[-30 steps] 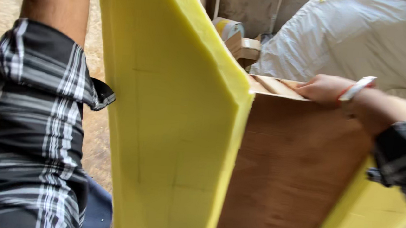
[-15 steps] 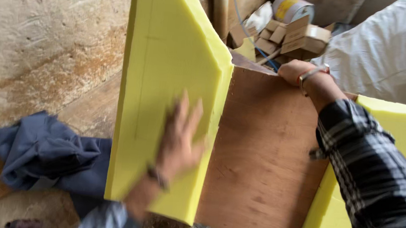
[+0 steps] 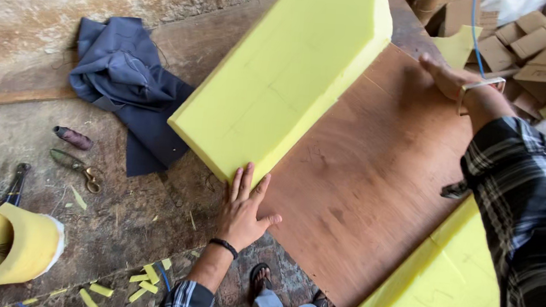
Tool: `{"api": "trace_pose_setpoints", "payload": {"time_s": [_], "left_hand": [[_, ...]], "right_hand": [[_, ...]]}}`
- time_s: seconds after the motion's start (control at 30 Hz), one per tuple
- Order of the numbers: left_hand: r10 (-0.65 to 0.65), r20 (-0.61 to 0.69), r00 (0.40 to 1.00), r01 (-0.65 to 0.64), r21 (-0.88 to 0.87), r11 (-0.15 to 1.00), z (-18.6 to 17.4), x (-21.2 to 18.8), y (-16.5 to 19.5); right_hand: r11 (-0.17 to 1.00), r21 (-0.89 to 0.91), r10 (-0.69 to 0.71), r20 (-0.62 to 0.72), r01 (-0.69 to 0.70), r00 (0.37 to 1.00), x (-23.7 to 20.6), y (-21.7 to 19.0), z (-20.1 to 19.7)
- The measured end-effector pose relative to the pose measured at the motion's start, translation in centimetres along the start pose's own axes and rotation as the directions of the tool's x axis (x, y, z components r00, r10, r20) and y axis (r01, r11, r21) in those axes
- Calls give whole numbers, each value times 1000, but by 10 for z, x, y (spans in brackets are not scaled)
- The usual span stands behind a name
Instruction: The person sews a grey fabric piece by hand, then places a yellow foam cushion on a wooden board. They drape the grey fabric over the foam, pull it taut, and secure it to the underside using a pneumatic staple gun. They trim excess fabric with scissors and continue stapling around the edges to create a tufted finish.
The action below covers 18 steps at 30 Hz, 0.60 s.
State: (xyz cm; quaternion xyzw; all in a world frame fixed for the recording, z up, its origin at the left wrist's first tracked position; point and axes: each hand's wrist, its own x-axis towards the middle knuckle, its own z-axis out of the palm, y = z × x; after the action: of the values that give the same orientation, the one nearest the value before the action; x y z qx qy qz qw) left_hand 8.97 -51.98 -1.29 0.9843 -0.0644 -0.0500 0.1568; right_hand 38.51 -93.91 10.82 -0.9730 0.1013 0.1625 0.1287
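left hand [image 3: 241, 211]: flat, fingers spread | right hand [image 3: 444, 76]: arm extended, palm down
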Motion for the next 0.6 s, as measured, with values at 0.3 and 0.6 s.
{"api": "trace_pose_setpoints", "payload": {"time_s": [0.3,0.6], "left_hand": [[-6,201,979,-34,193,981,-31,63,-18],[4,130,992,-38,264,964,-85,131,-101]], "right_hand": [[978,205,26,93,-44,995,11,9,51],[954,290,70,19,-73,997,18,-49,65]]}}
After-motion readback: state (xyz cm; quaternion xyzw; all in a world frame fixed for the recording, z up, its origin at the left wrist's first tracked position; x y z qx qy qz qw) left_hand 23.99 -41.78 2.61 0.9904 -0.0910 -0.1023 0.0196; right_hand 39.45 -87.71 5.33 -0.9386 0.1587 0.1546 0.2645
